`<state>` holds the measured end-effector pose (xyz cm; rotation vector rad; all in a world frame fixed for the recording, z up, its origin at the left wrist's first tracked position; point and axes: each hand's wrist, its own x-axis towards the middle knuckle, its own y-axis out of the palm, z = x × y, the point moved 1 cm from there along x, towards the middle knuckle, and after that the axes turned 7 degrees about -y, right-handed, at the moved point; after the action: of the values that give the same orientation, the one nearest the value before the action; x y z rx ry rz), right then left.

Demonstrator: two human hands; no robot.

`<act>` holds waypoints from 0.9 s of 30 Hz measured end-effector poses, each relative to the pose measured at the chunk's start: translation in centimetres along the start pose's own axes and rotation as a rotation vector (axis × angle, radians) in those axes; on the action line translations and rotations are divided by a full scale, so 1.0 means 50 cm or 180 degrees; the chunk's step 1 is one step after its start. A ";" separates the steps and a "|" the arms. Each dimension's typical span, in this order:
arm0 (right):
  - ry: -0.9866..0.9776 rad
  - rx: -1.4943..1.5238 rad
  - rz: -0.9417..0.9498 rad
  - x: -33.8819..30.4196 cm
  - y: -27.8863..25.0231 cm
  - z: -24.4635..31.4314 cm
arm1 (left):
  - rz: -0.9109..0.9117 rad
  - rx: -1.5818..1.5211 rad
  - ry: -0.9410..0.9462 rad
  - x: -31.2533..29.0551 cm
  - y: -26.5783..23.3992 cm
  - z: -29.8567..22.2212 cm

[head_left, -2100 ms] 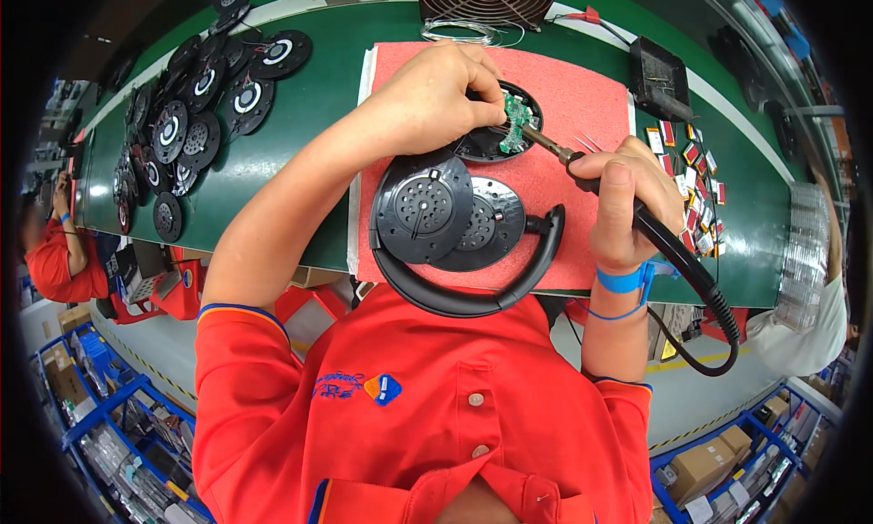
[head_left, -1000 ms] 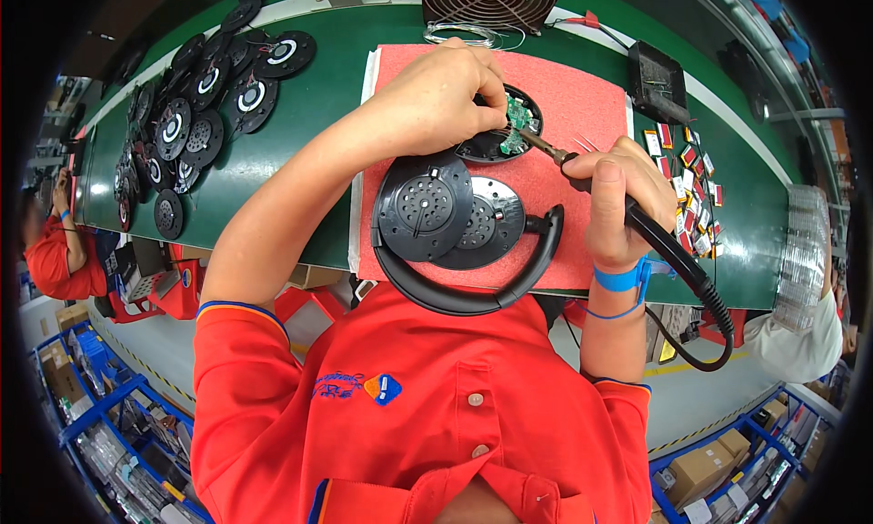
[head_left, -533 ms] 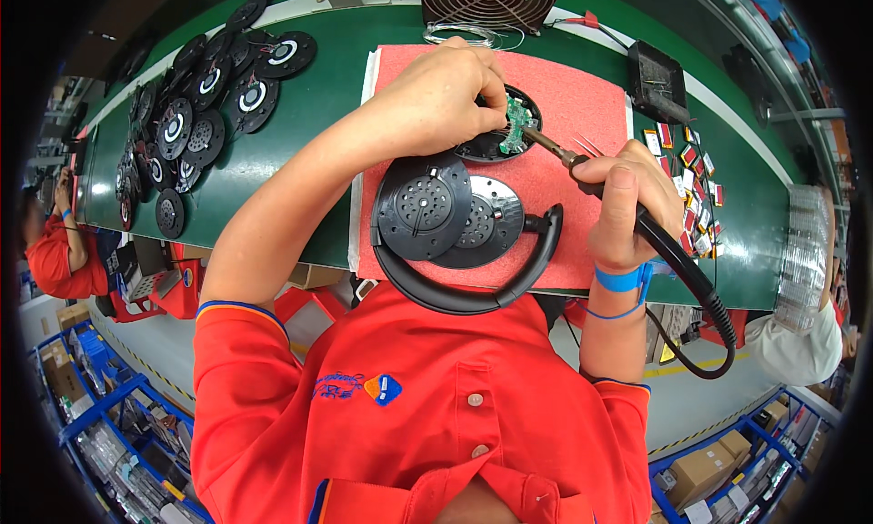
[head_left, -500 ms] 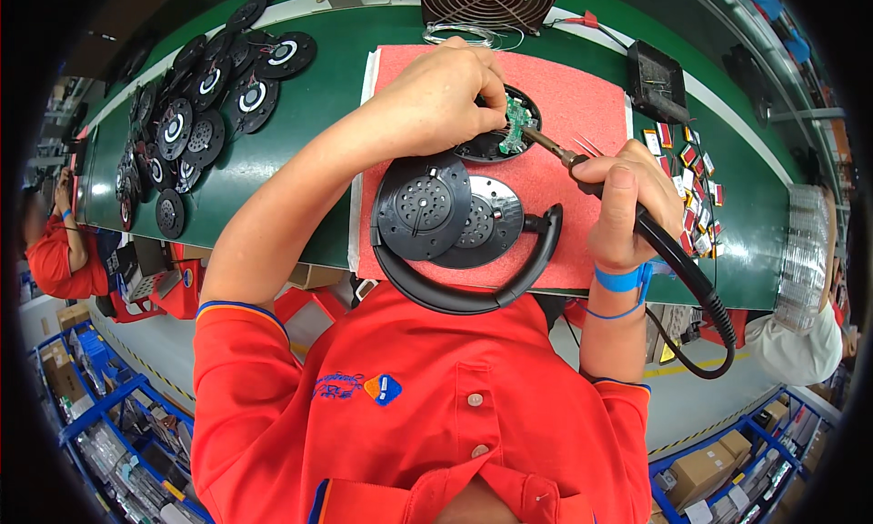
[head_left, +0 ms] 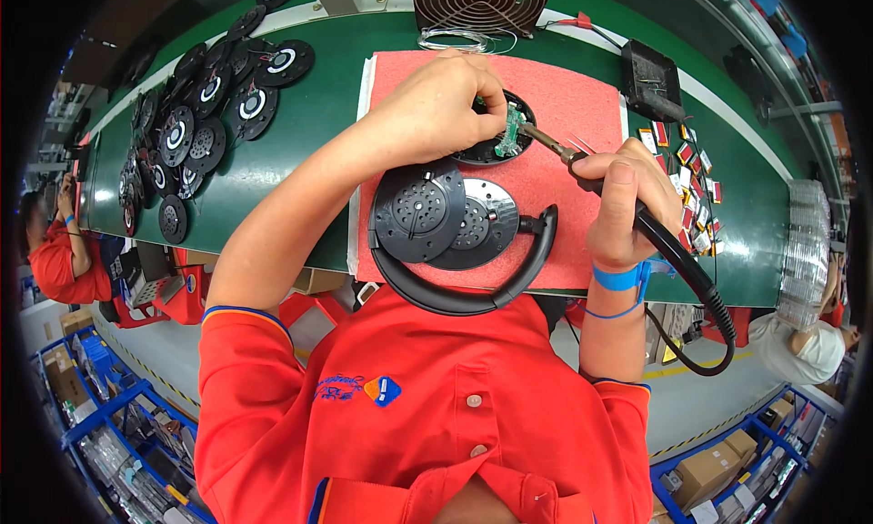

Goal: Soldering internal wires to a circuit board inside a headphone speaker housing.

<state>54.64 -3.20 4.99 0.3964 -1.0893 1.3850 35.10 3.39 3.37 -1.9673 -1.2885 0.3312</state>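
My right hand (head_left: 632, 197) is wrapped round the handle of a soldering iron (head_left: 550, 144), its tip touching or just beside a green circuit board (head_left: 511, 133). The board lies in a round black earcup shell (head_left: 485, 151) at the upper middle of the pink mat (head_left: 568, 174). Over the left part of that shell, my left hand (head_left: 450, 101) pinches with thumb and fingers; what sits between the fingertips is hidden. Nearer me lie two black perforated speaker plates, one (head_left: 418, 206) overlapping the other (head_left: 486, 219), joined to a curved black headband (head_left: 473, 297).
Many round black speaker plates (head_left: 177, 138) are heaped at the left of the green table. Small red and white battery packs (head_left: 691, 188) lie at the right, by a black tray (head_left: 650, 83). A fan (head_left: 482, 4) and coiled wire (head_left: 455, 39) stand behind the mat.
Both hands hold nearly the same pose, the left still pinching at the shell and the iron still at the board. The whole view has shifted slightly.
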 end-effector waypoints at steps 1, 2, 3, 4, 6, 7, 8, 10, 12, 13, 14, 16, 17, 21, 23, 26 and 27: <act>0.0013 -0.0012 0.0003 0.000 0.000 0.000 | -0.0066 -0.0103 0.0015 0.000 0.003 0.000; 0.0010 -0.0014 -0.0002 0.001 0.000 -0.001 | -0.0065 -0.0100 0.0020 0.000 0.005 0.001; 0.0003 -0.0003 -0.0035 0.000 0.000 -0.002 | -0.0120 -0.0144 0.0048 0.000 0.008 0.002; -0.0005 0.0008 -0.0068 0.000 0.000 -0.003 | -0.0176 -0.0187 0.0076 0.000 0.009 0.002; 0.0006 0.0019 -0.0099 0.000 0.000 -0.003 | -0.0172 -0.0272 0.0038 -0.001 0.010 0.002; 0.0018 0.0034 -0.0126 -0.001 0.000 -0.004 | -0.0170 -0.0358 -0.0006 -0.002 0.010 0.002; 0.0016 0.0033 -0.0127 -0.001 0.001 -0.005 | -0.0171 -0.0358 -0.0005 -0.003 0.009 0.003; 0.0023 0.0057 -0.0155 -0.003 -0.001 -0.006 | -0.0193 -0.0585 -0.0246 -0.005 0.008 0.004; 0.0010 0.0072 -0.0196 -0.004 -0.001 -0.008 | -0.0145 -0.0748 -0.0349 -0.007 0.004 0.004; -0.0003 0.0090 -0.0231 -0.004 -0.001 -0.008 | -0.0101 -0.0914 -0.0455 -0.009 0.002 0.004; -0.0001 0.0085 -0.0234 -0.004 -0.001 -0.008 | -0.0096 -0.0914 -0.0451 -0.010 0.001 0.006; 0.0036 0.0073 -0.0185 -0.003 -0.002 -0.006 | -0.0011 -0.1038 -0.0532 -0.013 -0.002 0.008; 0.0038 0.0070 -0.0189 -0.002 -0.003 -0.005 | -0.0006 -0.1037 -0.0530 -0.012 -0.003 0.006; 0.0046 0.0087 -0.0199 -0.003 -0.002 -0.007 | -0.0030 -0.0579 -0.0223 -0.011 -0.001 0.004; 0.0041 0.0079 -0.0200 -0.002 -0.003 -0.008 | -0.0103 -0.0219 0.0036 -0.008 0.003 0.003; 0.0009 0.0089 -0.0226 -0.002 -0.003 -0.009 | -0.0121 -0.0299 0.0043 -0.005 0.007 0.005; 0.0020 0.0088 -0.0220 -0.002 -0.003 -0.008 | -0.0148 -0.0342 0.0049 -0.005 0.006 0.003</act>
<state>54.94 -2.98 4.76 0.4455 -1.0430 1.3404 35.09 3.18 2.99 -2.0214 -1.3651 0.2278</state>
